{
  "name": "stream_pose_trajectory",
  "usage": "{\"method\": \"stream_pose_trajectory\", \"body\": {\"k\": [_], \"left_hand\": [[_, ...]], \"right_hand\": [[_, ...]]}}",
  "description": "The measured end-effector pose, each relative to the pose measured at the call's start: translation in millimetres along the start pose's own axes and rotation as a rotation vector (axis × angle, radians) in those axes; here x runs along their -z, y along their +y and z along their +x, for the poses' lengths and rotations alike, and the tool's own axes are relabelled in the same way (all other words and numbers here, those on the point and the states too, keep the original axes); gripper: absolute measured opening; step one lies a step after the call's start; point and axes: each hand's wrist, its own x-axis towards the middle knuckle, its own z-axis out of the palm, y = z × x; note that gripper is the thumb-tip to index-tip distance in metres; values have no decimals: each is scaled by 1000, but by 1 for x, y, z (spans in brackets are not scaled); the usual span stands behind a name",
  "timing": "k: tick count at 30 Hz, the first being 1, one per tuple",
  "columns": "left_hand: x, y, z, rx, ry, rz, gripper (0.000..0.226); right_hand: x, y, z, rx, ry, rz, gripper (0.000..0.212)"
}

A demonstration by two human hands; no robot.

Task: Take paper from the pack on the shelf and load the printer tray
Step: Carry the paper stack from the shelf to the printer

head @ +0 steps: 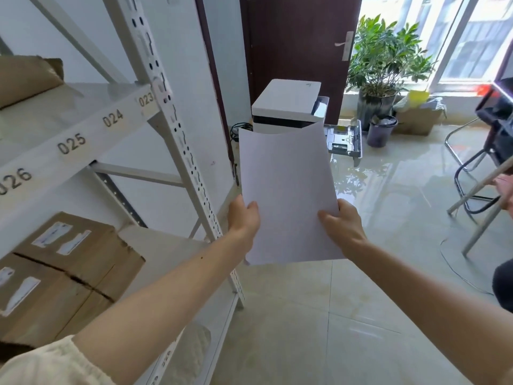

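Note:
I hold a thin stack of white paper (286,190) upright in front of me. My left hand (244,218) grips its lower left edge and my right hand (342,226) grips its lower right edge. Beyond the sheets stands a white printer (288,101) on the floor by a dark door. Its grey tray (345,138) is pulled out to the right, partly hidden by the paper. The white metal shelf (83,129) is on my left. The paper pack is not in view.
Cardboard boxes (66,270) sit on the lower shelf level. A potted plant (383,59), a dark bin (381,130) and a cardboard box (416,119) stand by the window. A chair (477,162) and another person's hand (506,190) are at the right. Glossy tiled floor lies ahead.

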Motion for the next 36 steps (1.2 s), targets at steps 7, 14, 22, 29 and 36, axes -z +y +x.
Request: {"method": "stream_pose_trajectory", "body": {"k": [7,14,22,29,36], "left_hand": [[-39,24,55,1,-5,29,30],[-72,55,131,-36,-38,-3,22],[-110,85,208,-60,-58,13,19],[-156,104,256,-59,-86,-8,13],[-219,134,299,-44,-49,22,11]], "right_hand": [[7,-6,69,0,1,14,16],[3,-22,147,1,35,20,16],[2,-36,227,-23,79,47,21],[17,-40,293,-25,89,19,22],[48,-40,369,-19,63,15,21]]}}
